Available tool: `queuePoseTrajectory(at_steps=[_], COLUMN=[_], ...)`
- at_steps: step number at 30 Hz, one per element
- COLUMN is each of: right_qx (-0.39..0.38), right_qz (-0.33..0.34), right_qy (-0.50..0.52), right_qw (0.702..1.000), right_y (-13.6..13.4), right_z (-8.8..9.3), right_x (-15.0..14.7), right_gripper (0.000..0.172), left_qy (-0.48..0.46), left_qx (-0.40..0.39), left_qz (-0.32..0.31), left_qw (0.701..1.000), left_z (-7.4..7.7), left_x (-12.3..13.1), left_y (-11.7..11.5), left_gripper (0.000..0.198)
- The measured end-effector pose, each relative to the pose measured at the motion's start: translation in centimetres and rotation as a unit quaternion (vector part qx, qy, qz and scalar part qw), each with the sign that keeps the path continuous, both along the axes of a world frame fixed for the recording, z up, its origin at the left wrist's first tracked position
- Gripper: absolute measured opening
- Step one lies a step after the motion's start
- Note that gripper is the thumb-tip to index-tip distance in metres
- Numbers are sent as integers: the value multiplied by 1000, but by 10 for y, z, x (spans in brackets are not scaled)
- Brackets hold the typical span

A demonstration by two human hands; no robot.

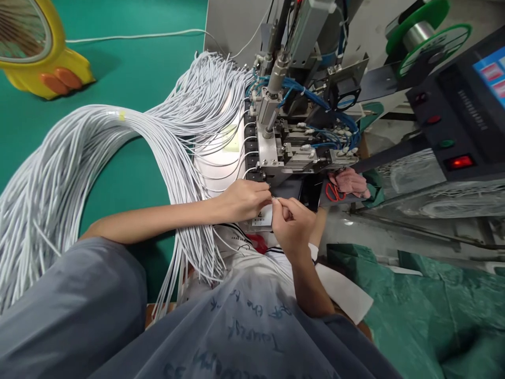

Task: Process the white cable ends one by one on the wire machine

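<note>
My left hand (244, 199) and my right hand (292, 221) meet just in front of a metal machine head (284, 142). Both pinch the end of a thin white wire (275, 199) between thumb and fingers. A thick bundle of white wires (118, 158) arcs over the green table (130, 58) from the left and drapes under my left forearm. Several wire ends sit in a row of black slots (251, 142) on the machine's left side.
A yellow duck-shaped fan (35, 47) stands at the far left. Red-handled scissors (334, 192) and a pink cloth (353, 181) lie right of the machine. A black control box (461, 116) with a lit red switch and a green reel (426, 31) are at right.
</note>
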State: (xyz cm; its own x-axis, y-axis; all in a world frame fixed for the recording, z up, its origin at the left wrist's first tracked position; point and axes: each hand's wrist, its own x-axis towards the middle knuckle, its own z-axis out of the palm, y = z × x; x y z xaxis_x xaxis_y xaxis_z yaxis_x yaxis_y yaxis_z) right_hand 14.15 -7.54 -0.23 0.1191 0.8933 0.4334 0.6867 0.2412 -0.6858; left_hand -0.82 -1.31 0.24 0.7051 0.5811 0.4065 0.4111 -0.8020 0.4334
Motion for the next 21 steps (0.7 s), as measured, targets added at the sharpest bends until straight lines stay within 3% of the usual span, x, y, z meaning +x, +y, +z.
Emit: queuePoseTrajectory(at_steps=[2,4,8,12,14,16,18,21], right_qx=[-10,-9,18,34,42,53,54,15], right_qz=[14,16,-25,-77,-83,-75,-65,-42], right_qy=[-19,7,125,190,160,92,14,-70], right_qw=[1000,1000,992,978,983,991,996,997], right_y=[2,5,7,6,7,7,8,9], right_z=[4,3,-7,-11,-9,-5,-1,6], right_x=[2,1,-8,-13,-13,-11,-9,-2], right_gripper=[24,25,22,24,24,22,24,28], left_qy=[31,7,-121,-159,-138,-119,-76,39], left_qx=[54,28,-174,-367,-390,-314,-172,8], left_qz=[-3,15,48,-29,-51,-31,-4,-13], left_qw=[998,999,976,916,909,941,982,999], left_z=[-1,-1,8,20,22,19,14,4], left_x=[-1,0,0,0,-1,-2,-2,-4], left_y=[0,0,0,4,6,7,7,7], left_gripper=[29,27,24,19,19,19,21,26])
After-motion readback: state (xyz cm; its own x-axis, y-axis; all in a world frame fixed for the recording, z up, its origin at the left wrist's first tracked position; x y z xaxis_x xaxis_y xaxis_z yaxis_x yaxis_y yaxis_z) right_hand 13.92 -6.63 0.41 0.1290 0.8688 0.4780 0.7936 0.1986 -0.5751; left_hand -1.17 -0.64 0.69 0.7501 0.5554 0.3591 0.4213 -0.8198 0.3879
